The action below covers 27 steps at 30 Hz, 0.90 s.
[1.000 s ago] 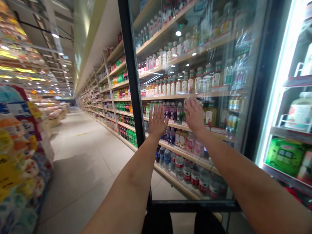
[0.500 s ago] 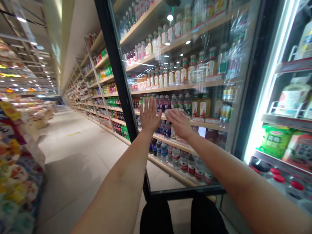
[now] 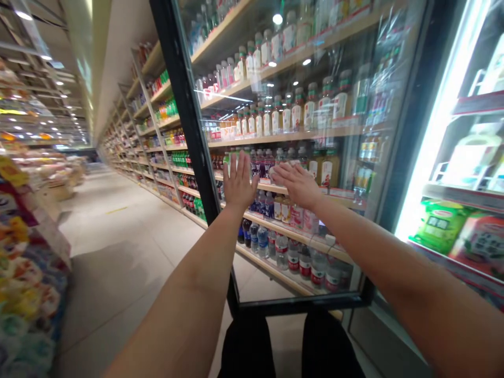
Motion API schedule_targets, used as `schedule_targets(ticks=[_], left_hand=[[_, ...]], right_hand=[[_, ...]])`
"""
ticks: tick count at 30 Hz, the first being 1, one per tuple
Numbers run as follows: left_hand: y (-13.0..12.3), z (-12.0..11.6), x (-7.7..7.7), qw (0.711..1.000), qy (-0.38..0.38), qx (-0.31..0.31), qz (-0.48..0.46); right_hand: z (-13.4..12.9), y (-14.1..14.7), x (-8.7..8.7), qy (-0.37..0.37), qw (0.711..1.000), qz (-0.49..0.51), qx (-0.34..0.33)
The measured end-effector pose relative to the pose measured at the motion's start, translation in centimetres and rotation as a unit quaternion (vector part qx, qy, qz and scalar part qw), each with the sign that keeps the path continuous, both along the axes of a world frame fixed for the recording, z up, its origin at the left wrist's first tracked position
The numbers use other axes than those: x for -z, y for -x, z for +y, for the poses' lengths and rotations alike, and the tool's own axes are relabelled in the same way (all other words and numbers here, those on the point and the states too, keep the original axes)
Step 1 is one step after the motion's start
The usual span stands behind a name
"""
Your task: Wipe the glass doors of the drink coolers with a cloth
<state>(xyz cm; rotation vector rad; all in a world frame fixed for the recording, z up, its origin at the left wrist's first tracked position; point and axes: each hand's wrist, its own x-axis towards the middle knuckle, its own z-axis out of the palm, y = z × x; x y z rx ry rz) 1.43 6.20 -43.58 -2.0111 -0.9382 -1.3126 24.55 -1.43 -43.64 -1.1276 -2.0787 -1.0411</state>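
Observation:
My left hand (image 3: 238, 184) lies flat with fingers spread on the glass door (image 3: 188, 105) near its black-framed left edge. My right hand (image 3: 301, 185) presses a white cloth (image 3: 277, 177) to the same pane, just right of the left hand. Only a folded part of the cloth shows beyond the fingertips; the rest is under the palm. The door stands open towards me, and bottles show through its glass.
On the right is the lit cooler with packaged drinks (image 3: 441, 223) on wire-fronted shelves. Drink shelves (image 3: 183, 170) run along the aisle to the left. Bagged goods (image 3: 23, 262) stand at the left edge, with tiled floor (image 3: 129, 262) between. My legs are close under the door's lower frame.
My right hand has slid a little right and upward across the glass with the cloth. My left hand stays in about the same place on the pane.

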Motion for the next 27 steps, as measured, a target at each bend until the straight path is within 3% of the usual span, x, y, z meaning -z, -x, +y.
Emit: schedule_targets(ticks=[3,6,9,11,12,15,17,19,23,27], left_hand=[[-0.1,0.0,-0.1,1.000,0.008,-0.008,0.000],[-0.1,-0.1,-0.1,1.000,0.013,-0.002,-0.002],[-0.1,0.0,-0.1,1.000,0.010,0.002,-0.004],[-0.1,0.0,0.0,1.000,0.008,0.004,-0.006],[-0.1,0.1,0.0,1.000,0.008,0.005,-0.005],[0.0,0.2,0.0,1.000,0.006,0.007,-0.003],[0.0,0.4,0.1,1.000,0.003,0.011,-0.003],[0.0,0.5,0.1,1.000,-0.005,0.018,-0.006],[0.1,1.1,0.3,0.999,-0.026,0.038,-0.010],[0.3,1.7,0.4,0.997,-0.048,0.054,-0.014]], right_hand=[[0.5,-1.1,-1.1,-0.065,0.990,0.124,0.025],[0.8,-1.5,0.0,-0.098,0.976,0.189,0.040],[0.2,-1.7,1.7,0.005,1.000,0.002,-0.008],[-0.3,-2.6,1.5,0.053,0.992,-0.104,-0.039],[-0.5,-3.1,1.0,0.047,0.992,-0.108,-0.037],[-0.7,-4.7,-0.6,-0.042,0.999,0.026,0.022],[-0.6,-4.9,-0.5,-0.094,0.985,0.131,0.060],[-0.5,-4.2,0.7,-0.102,0.977,0.172,0.069],[-0.2,-1.6,3.2,-0.030,0.995,0.095,0.004],[0.8,1.1,2.8,-0.046,0.985,0.160,-0.052]])
